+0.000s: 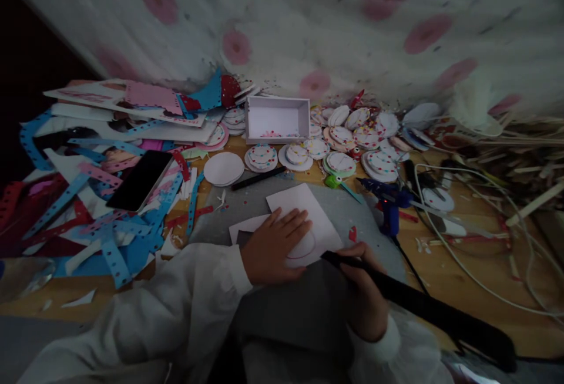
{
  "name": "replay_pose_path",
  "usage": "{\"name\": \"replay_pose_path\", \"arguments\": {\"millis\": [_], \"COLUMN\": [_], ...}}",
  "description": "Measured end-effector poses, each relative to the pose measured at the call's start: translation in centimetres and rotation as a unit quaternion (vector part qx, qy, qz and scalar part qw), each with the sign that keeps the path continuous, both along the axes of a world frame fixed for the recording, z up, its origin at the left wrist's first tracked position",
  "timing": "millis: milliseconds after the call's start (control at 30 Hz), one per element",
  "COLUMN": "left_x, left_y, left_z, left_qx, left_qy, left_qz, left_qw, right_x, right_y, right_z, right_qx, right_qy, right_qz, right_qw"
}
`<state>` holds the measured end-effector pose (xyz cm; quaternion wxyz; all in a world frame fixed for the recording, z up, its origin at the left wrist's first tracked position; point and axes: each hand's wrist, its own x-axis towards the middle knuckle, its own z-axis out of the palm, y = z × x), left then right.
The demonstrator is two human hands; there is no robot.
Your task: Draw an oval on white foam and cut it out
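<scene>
Matt paper sheet [318, 219], wooden table [462, 305]

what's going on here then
A person's left hand lies flat on a white sheet that bears a curved line. The right hand grips a long black tool, its tip by the sheet's near edge; whether it touches is hard to tell. Paper discs, many stacked and dotted with colour, sit beyond, around a box. A glue gun is off to the right, and a phone lies on scraps at left.

At left, a smartphone [141, 181] lies on cut strips [113, 255]; a box [278, 115] stands behind the paper sheet [321, 222]; a glue gun [390, 197] sits right of the sheet.
</scene>
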<state>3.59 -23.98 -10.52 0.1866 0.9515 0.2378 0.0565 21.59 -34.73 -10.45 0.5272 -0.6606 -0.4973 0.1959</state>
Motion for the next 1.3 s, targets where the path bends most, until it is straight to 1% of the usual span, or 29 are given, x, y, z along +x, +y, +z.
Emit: {"name": "replay_pose_path", "arguments": {"millis": [67,100,167,233,300,367,433,500,533,600,667,733,800,867,967,1033,1100,1133,1233,1300], "left_x": [0.0,-0.1,-0.4,-0.9,-1.5,-2.3,-3.2,-4.0,-4.3,-4.9,-5.1,-5.1,-4.8,-4.2,-3.2,-2.4,-1.5,-1.2,-0.5,-0.4], "left_y": [0.0,0.1,0.5,1.1,1.8,2.2,2.3,2.2,2.2,2.4,3.1,3.9,4.4,4.5,4.1,3.8,3.6,3.6,3.9,4.2], "left_z": [-0.7,-0.9,-1.1,-0.7,0.0,0.9,1.5,1.9,2.0,2.0,1.7,1.3,1.0,0.7,0.7,0.8,0.7,0.7,0.4,0.1], "left_qx": [0.017,0.023,0.026,0.02,0.009,-0.001,-0.002,0.001,0.006,0.027,0.051,0.063,0.064,0.065,0.072,0.08,0.092,0.097,0.099,0.088], "left_qy": [0.018,0.024,0.028,0.029,0.027,0.02,0.002,-0.016,-0.02,-0.016,0.005,0.03,0.041,0.038,0.038,0.051,0.064,0.066,0.057,0.046], "left_qz": [0.006,0.005,-0.015,-0.058,-0.115,-0.157,-0.17,-0.145,-0.118,-0.046,0.024,0.064,0.078,0.082,0.091,0.109,0.132,0.143,0.158,0.163], "left_qw": [1.0,0.999,0.999,0.998,0.993,0.987,0.985,0.989,0.993,0.998,0.998,0.995,0.994,0.994,0.993,0.989,0.985,0.983,0.981,0.982], "right_x": [0.9,1.3,2.1,2.7,3.2,3.7,4.1,4.5,4.6,4.9,5.1,5.1,4.9,4.4,3.3,2.4,1.4,0.9,-0.2,-0.6], "right_y": [-0.1,-0.2,-0.2,-0.2,0.0,0.2,0.7,1.1,1.4,1.8,2.1,2.4,2.9,3.6,5.4,7.0,8.6,9.4,11.1,11.6], "right_z": [0.7,1.0,1.3,1.3,1.2,1.2,1.3,1.4,1.4,1.4,1.5,1.6,2.0,2.5,3.1,3.1,2.7,2.4,1.3,0.4], "right_qx": [0.042,0.049,0.02,-0.031,-0.077,-0.109,-0.121,-0.114,-0.107,-0.1,-0.109,-0.126,-0.128,-0.114,-0.101,-0.101,-0.078,-0.075,-0.086,-0.098], "right_qy": [-0.027,-0.035,-0.024,0.033,0.086,0.106,0.097,0.079,0.074,0.091,0.149,0.228,0.295,0.336,0.347,0.344,0.337,0.328,0.291,0.256], "right_qz": [-0.01,-0.019,-0.041,-0.058,-0.064,-0.062,-0.052,-0.032,-0.02,0.007,0.041,0.071,0.082,0.084,0.096,0.096,0.083,0.093,0.12,0.123], "right_qw": [0.999,0.998,0.999,0.997,0.991,0.986,0.986,0.99,0.991,0.991,0.982,0.963,0.943,0.931,0.927,0.929,0.935,0.937,0.945,0.954]}}
